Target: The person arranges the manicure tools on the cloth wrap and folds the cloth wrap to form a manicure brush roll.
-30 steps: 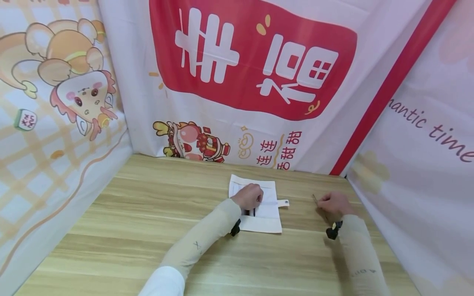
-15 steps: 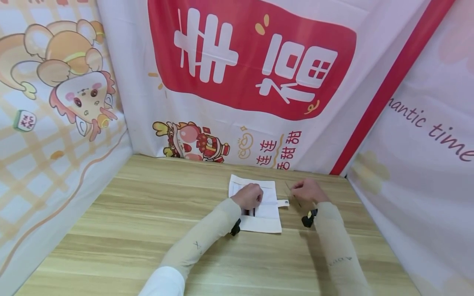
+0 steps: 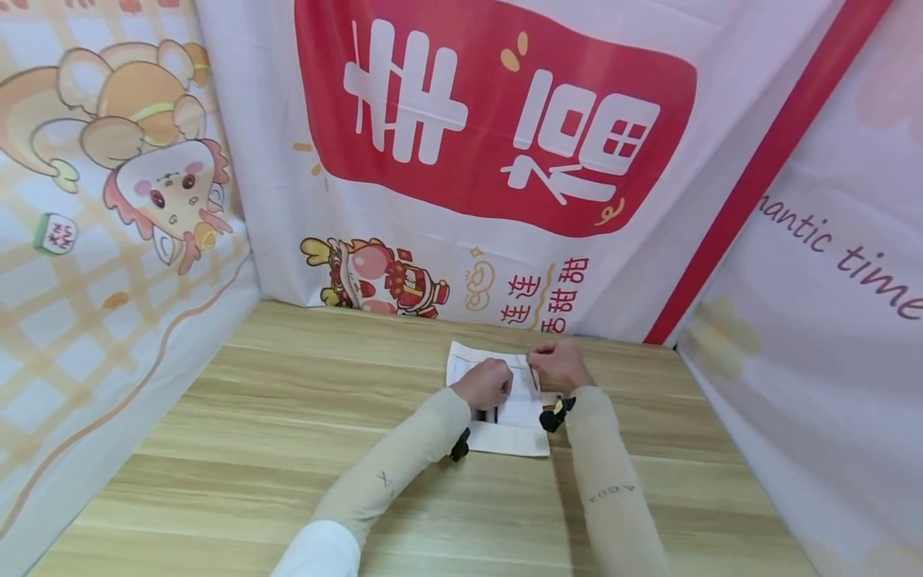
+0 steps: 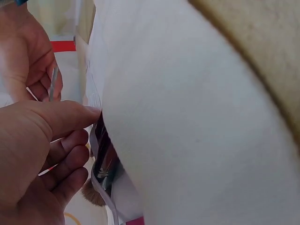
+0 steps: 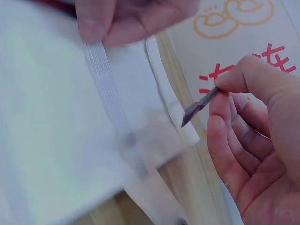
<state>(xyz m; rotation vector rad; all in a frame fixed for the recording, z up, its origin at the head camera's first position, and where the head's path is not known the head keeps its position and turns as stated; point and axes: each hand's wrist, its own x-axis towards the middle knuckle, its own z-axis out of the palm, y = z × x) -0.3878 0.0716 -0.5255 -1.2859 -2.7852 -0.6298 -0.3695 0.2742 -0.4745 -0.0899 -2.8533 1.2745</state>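
Pinching a slim tool (image 5: 200, 107) between thumb and forefinger, the right hand (image 5: 267, 136) is at the far right corner of a white cloth pouch (image 3: 508, 441), its other fingers loosely bent. What I can see of the tool is thin as a stalk, dull grey along the shaft, darkening toward a flattened tip cut on a slant to a point. Its tip points down toward the pouch's edge; I can't tell whether it touches. The left hand (image 3: 488, 383) is over the middle of the pouch, thumb and fingers gripping a pale ribbed band (image 5: 101, 70) that runs across the cloth. The pouch lies opened flat on the wood-grained table (image 3: 288, 417), near the red-and-white printed backdrop (image 3: 433, 192), a narrow tab (image 5: 154, 199) with a dark snap sticking out from its right side. Just by the left fingers, a brush (image 4: 94, 193) with a puff of brown bristles shows beside some dark, glossy pieces, too crowded together to tell apart.
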